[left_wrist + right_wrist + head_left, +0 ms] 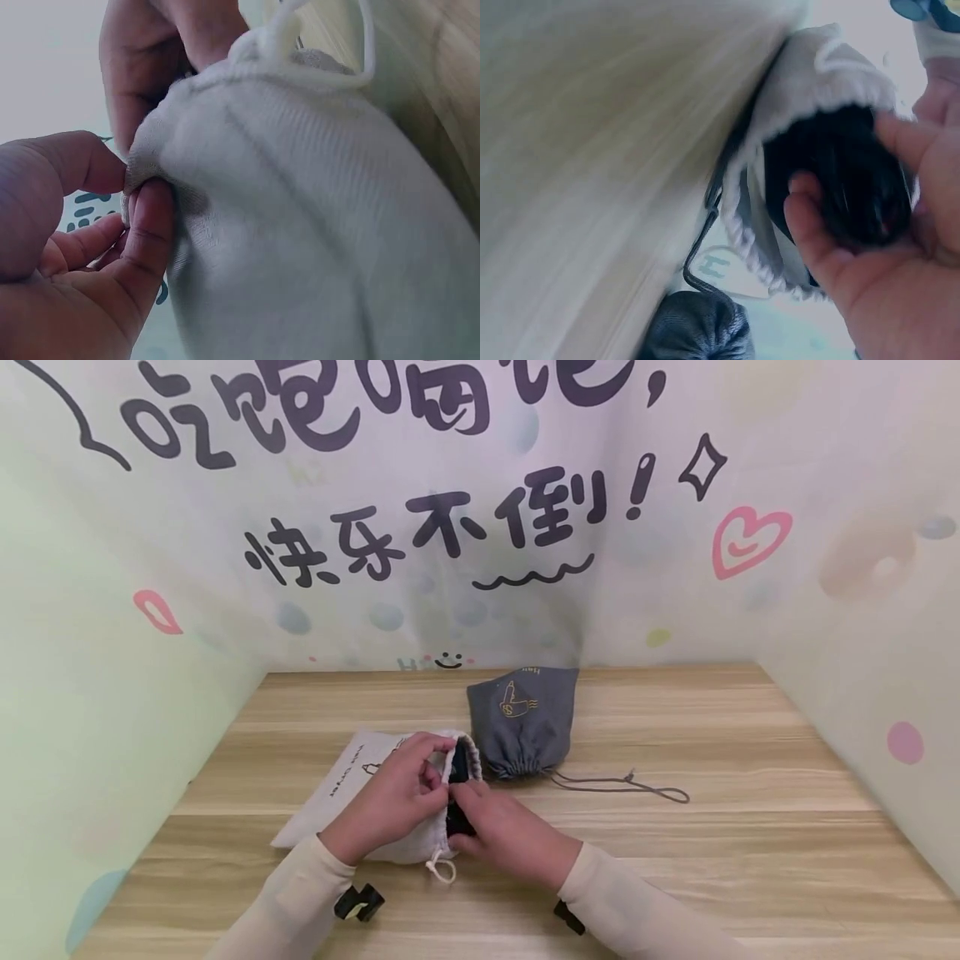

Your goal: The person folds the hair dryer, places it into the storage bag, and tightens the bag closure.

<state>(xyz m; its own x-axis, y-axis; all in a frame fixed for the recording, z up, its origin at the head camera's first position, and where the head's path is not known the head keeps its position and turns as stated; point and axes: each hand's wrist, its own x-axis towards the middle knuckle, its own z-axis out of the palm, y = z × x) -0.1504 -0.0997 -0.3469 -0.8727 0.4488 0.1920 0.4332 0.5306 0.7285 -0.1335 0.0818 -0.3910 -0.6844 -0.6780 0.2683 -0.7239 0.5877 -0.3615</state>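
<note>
A white drawstring bag [322,806] with dark print lies on the table, its gathered mouth facing right. My left hand [390,797] pinches the edge of that mouth between thumb and finger, as the left wrist view shows on the bag's cloth [300,217]. At the opening, my right hand [513,831] grips a glossy black object [866,187], with thumb and fingers curled round it. Part of the object is hidden inside the bag and behind the fingers, so its kind is unclear. A white cord loop [442,868] hangs from the mouth's near side.
Just behind the right hand lies a grey drawstring bag [525,727] with a yellow hair-dryer print, cinched at its near end. Its grey cord [637,787] trails to the right across the wooden table [712,860]. Printed cloth walls [637,593] enclose the back and sides.
</note>
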